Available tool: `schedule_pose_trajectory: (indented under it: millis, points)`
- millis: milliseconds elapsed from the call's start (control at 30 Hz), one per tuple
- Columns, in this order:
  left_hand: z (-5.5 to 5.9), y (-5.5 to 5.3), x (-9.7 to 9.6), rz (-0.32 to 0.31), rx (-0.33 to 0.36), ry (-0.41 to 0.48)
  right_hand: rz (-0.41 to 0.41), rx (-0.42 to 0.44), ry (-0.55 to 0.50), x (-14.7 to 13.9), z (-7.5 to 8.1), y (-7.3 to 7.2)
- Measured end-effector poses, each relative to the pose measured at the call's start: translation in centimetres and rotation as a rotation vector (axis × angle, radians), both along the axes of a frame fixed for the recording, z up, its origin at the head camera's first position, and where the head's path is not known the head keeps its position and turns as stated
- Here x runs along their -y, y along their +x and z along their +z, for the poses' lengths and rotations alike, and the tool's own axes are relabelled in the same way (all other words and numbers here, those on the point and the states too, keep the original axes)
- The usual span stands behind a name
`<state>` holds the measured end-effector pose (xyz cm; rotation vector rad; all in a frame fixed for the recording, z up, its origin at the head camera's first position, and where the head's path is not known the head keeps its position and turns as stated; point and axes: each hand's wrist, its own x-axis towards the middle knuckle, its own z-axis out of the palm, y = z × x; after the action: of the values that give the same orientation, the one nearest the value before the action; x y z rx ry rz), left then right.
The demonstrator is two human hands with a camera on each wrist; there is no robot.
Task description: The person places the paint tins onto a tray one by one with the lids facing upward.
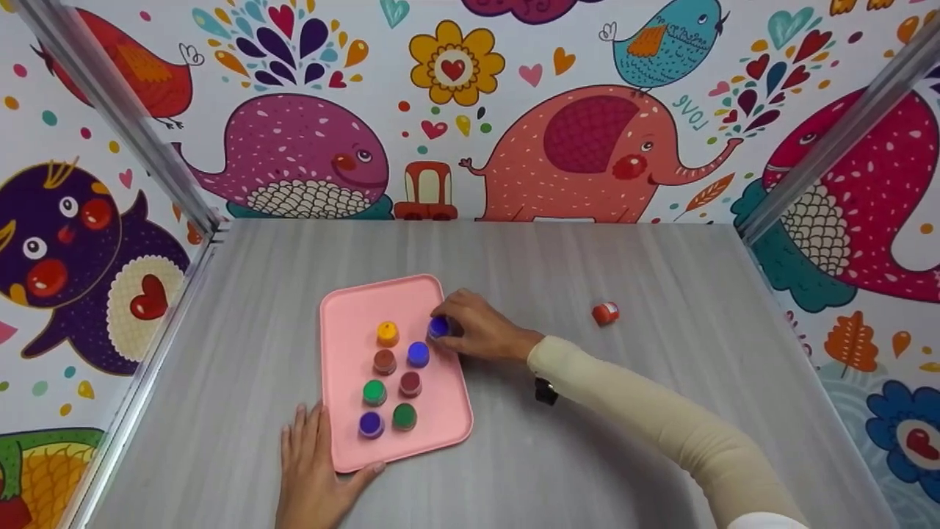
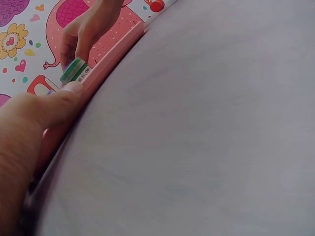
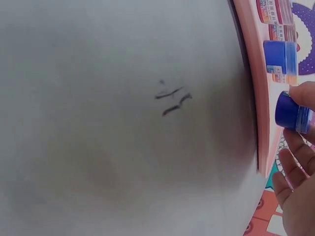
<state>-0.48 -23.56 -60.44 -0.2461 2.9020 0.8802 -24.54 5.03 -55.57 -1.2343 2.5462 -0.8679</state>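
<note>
My right hand (image 1: pixel 481 327) pinches a blue paint pot (image 3: pixel 289 112) between thumb and fingers, at the right side of the pink tray (image 1: pixel 367 305). Close beside it stands another blue pot (image 1: pixel 418 354). Also on the tray are a yellow pot (image 1: pixel 388 333), a brown pot (image 1: pixel 384 361), a maroon pot (image 1: pixel 410 383), a light green pot (image 1: pixel 374 392), a dark green pot (image 1: pixel 404 416) and a purple pot (image 1: pixel 371 425). My left hand (image 1: pixel 314 470) rests at the tray's near left corner, fingers straight along its side and thumb along the near edge.
A red paint pot (image 1: pixel 606 314) lies on its side on the grey table (image 1: pixel 587 441), right of the tray. Printed cartoon panels (image 1: pixel 514 162) rise behind the table and at both sides, with metal posts (image 1: pixel 117 110) at the corners.
</note>
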Motion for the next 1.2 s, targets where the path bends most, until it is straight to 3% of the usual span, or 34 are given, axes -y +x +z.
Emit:
schedule_pose_trajectory:
  millis: [167, 767, 1200]
  points:
    - [0.0, 0.1, 0.0, 0.007, 0.012, -0.002, 0.035, -0.041, 0.014, 1.1, -0.1, -0.3]
    - [0.4, -0.1, 0.1, 0.005, 0.082, -0.001, 0.034, -0.062, 0.102, 3.3, -0.4, -0.9]
    - [0.4, -0.2, -0.1, -0.015, 0.060, -0.016, 0.058, -0.074, 0.131, 3.5, -0.6, -1.0]
